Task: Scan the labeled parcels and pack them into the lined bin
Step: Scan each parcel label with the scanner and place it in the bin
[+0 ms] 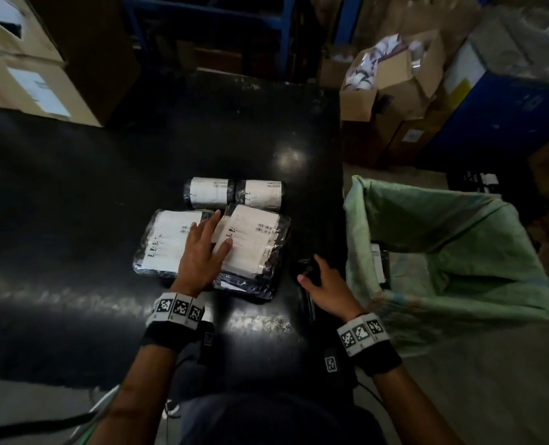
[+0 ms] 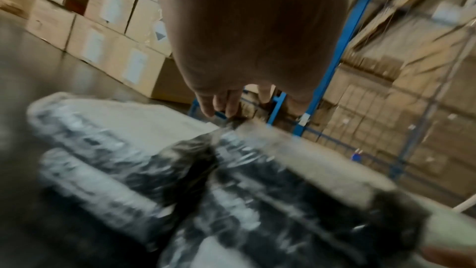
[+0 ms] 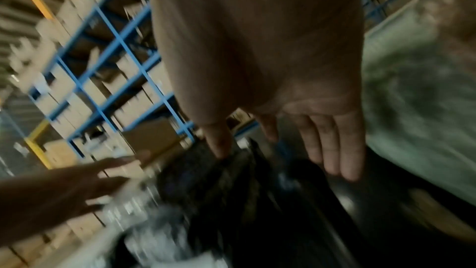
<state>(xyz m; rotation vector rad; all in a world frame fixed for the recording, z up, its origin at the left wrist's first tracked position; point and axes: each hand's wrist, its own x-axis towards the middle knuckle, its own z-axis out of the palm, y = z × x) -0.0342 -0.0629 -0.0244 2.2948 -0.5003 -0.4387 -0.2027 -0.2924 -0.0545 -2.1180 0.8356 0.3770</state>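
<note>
1. Both wrists wear black bands with checkered tags.
2. Left hand (image 1: 202,252) lies flat, fingers straight, on 2 flat parcels (image 1: 170,245), likely to keep the slippery wrap from sliding.
3. Right hand (image 1: 326,289) reaches over a dark scanner (image 1: 308,271) on the bench (image 1: 73,187); I cannot tell its grip.
4. 2 rolled parcels (image 1: 233,192) wait behind, white labels facing up to scan.
5. Bin (image 1: 453,245) with soft green liner stands just beside the bench.

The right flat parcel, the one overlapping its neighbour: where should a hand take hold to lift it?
Grip the right flat parcel by its right long edge, coming from the bin side. It lies flat, its left edge rests over the left flat parcel under the left hand, and the rolled parcels crowd its far end.
</note>
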